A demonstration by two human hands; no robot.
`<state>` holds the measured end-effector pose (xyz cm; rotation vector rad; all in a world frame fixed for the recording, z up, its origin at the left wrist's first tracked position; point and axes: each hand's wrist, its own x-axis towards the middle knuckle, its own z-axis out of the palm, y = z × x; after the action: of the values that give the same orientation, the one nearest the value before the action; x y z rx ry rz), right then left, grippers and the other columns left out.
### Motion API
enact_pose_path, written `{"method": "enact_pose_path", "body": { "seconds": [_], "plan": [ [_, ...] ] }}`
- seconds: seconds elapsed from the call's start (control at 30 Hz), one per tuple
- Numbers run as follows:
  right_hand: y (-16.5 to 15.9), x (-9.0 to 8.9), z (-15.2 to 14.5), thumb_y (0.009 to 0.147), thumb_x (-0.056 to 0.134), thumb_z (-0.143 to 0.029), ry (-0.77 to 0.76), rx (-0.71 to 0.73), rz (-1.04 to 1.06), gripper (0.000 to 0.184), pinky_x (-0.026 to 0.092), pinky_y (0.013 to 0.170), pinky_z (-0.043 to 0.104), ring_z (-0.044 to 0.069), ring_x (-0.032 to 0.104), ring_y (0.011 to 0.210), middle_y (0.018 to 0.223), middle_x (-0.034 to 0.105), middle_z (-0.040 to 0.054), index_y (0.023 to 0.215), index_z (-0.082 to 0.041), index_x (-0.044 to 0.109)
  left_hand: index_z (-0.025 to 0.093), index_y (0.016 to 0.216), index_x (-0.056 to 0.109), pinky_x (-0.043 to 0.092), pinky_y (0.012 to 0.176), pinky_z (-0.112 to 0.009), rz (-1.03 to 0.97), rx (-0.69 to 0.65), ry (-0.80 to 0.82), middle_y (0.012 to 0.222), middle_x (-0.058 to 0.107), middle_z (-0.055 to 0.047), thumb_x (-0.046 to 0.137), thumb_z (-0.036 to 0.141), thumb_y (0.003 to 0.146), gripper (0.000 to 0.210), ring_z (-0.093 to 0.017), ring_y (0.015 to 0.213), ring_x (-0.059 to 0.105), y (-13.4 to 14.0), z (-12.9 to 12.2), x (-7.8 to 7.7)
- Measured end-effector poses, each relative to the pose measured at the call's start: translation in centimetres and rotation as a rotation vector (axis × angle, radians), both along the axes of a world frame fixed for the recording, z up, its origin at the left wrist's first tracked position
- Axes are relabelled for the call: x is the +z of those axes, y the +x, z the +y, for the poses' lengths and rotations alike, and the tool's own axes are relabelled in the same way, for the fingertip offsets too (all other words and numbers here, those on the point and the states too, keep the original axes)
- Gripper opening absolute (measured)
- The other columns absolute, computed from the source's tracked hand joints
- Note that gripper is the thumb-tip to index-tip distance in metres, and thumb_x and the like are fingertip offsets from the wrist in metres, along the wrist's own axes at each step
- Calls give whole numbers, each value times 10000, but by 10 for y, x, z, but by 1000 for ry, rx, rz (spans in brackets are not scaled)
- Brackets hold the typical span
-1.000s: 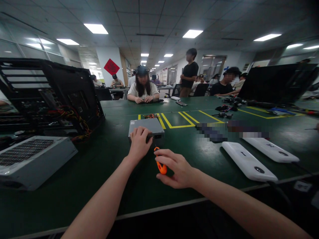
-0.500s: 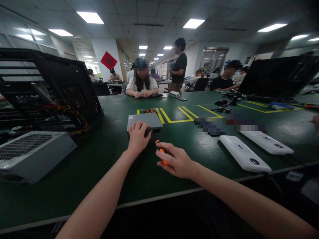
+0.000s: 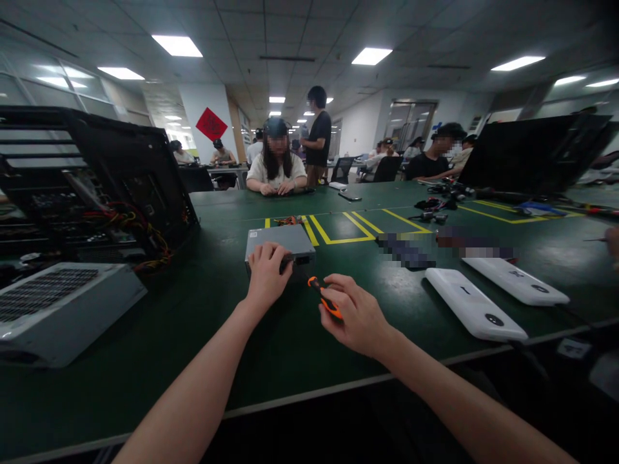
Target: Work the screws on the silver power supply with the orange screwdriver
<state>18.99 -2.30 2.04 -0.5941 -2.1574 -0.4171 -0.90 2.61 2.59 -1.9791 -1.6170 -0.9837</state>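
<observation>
A grey metal computer power supply rests on the green table in front of me, with a socket on the face nearest me. My left hand lies over its near left edge, fingers curled around it; the thumb is by the rear face beside the socket. My right hand is to the right and nearer me, apart from the power supply. Its fingers close around an orange-and-black hand tool, whose end points up and left towards the power supply. The fingers cover much of the tool, so I cannot tell its exact kind.
To the left stand an open black computer case with loose wires and a second power supply. White power banks lie on the right, cables and a dark panel beyond. A person sits across the table.
My right hand, with the orange-and-black tool, has drawn back slightly to the right, away from the power supply. My left hand stays on the power supply. A standing person has shifted left.
</observation>
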Motion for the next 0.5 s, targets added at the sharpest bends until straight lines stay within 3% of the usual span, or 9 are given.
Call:
{"method": "enact_pose_path", "body": {
  "seconds": [0.1,0.2,0.3,0.37,0.43,0.5],
  "plan": [
    [-10,3,-12,830,449,-162,33,-101,-10,136,478,650,300,187,590,777,897,578,128,959,-119,457,220,905,565,335,762,-358,0,0,5,988,526,-52,554,232,751,155,-234,933,435,0,0,0],
    [-22,5,-27,853,412,-191,-155,-265,-9,73,428,530,264,160,566,600,726,569,64,805,-157,455,218,909,566,340,764,-363,1,-2,8,988,526,-53,560,238,744,166,-235,934,435,1,-1,0],
    [-30,0,-35,850,414,-186,-506,-336,32,44,402,510,256,166,584,605,763,588,63,865,-158,445,222,914,569,344,761,-364,3,-2,3,991,525,-54,561,237,741,174,-239,942,435,1,-1,1],
    [-33,-4,-35,827,474,-208,-752,-316,132,149,409,528,261,170,592,623,782,598,53,959,-162,423,223,915,569,345,763,-363,1,0,-1,998,523,-56,557,235,744,172,-240,945,434,1,-1,1],
    [-35,-8,-33,782,557,-245,-1039,-225,304,283,408,494,248,152,573,575,736,592,18,1000,-174,391,221,915,567,345,765,-363,-1,2,-2,1000,522,-56,553,232,746,170,-238,942,434,1,-1,1],
    [-39,-7,-31,756,591,-257,-1363,-37,540,307,388,426,212,123,541,506,675,584,-11,964,-178,379,219,914,566,345,767,-363,1,2,-1,995,520,-56,550,232,748,167,-237,939,434,1,-1,0]
  ]
}}
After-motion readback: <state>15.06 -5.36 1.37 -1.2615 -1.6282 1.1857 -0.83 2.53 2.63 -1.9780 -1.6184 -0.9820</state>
